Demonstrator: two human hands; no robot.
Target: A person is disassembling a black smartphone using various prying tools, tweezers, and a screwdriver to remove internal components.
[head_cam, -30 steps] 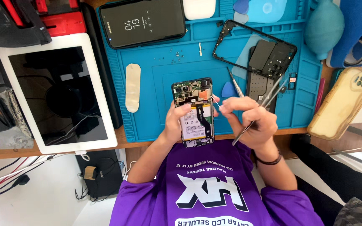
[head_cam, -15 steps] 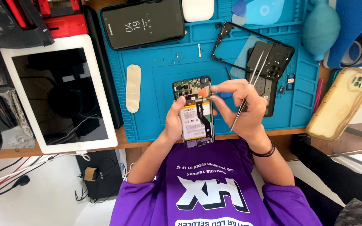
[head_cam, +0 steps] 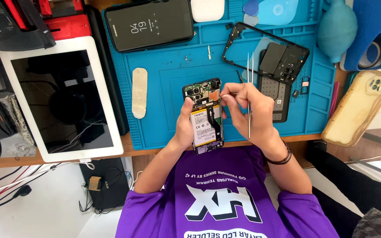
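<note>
Phone [head_cam: 203, 115], back off, gripped in left hand [head_cam: 184, 125]. Right hand [head_cam: 248, 110] has swung its tweezers [head_cam: 249, 94] upright; fingertips now pinch at the board instead.

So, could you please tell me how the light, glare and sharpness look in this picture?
Head view: even daylight, soft shadows on the blue mat; the white tablet screen mirrors dark shapes from overhead; bright washout at the right edge near the beige phone case; the opened phone, left hand and right hand with tweezers are sharp; edges bend slightly from the wide lens.
</note>
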